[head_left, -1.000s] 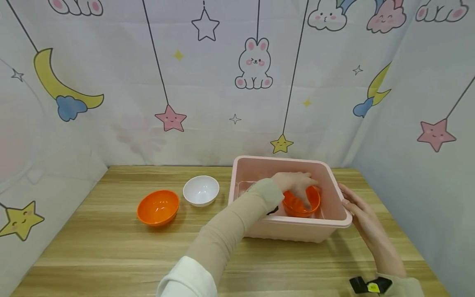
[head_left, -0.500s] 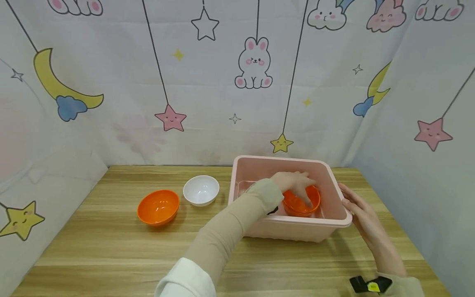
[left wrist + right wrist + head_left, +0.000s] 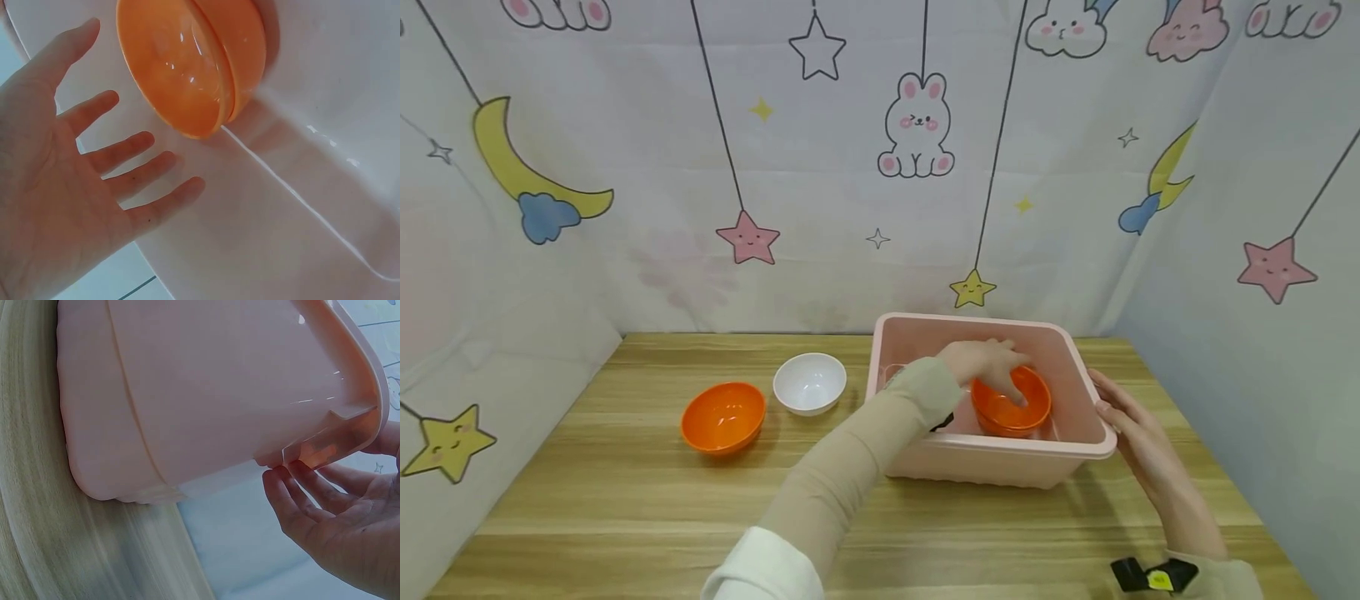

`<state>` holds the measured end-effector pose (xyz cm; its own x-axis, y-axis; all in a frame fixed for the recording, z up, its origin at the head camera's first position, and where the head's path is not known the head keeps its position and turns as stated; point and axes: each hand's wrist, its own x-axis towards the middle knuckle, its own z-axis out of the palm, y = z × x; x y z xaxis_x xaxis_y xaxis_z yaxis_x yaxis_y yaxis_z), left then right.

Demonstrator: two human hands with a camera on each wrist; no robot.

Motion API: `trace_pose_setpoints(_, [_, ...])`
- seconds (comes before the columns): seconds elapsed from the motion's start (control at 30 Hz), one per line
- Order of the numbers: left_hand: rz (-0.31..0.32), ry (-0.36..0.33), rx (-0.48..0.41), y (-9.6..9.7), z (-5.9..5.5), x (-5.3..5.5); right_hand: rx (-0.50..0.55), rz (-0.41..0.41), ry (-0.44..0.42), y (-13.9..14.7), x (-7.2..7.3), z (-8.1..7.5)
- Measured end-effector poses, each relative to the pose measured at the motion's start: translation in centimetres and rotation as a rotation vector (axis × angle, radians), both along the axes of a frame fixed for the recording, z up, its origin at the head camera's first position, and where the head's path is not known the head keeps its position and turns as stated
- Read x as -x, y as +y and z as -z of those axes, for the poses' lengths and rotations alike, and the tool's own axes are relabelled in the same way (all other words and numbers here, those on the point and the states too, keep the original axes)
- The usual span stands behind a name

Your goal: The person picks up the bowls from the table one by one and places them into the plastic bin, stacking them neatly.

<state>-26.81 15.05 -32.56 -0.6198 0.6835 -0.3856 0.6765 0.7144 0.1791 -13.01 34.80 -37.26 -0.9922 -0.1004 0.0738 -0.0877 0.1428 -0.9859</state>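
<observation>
The patterned cloth backdrop [image 3: 820, 179] hangs behind the wooden table [image 3: 625, 517]; the pink bin [image 3: 992, 463] stands upright on the right part of the table; the right hand [image 3: 1150, 458] pinches its right rim, thumb at the lip, fingertips under it; the left hand [image 3: 987, 364] is over the bin's interior, fingers spread, apparently holding nothing; just beside it, in the bin's right part, rest the nested orange bowls [image 3: 1012, 417], at least two; the loose orange bowl [image 3: 723, 419] stands on the table, left of the white bowl [image 3: 809, 384]; progress, as judged: nesting inside the bin looks done; two bowls remain outside, separate, untouched by either hand.
</observation>
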Motion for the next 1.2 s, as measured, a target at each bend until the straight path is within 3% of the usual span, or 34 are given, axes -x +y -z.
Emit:
trace_pose_setpoints(0.4, [-0.023,-0.009,-0.003,-1.0,-1.1,-0.7,0.027,-0.01,-0.017,0.2,-0.1,-0.1])
trace_pose_setpoints(0.8, [-0.058,0.005,-0.015,-2.2,-2.9,-1.5,-0.012,-0.009,-0.023,0.1,0.0,-0.2])
trace_pose_setpoints(1.2, [-0.032,0.055,0.013,-2.8,-3.9,-1.9,0.014,-0.019,-0.005,0.0,0.0,-0.3])
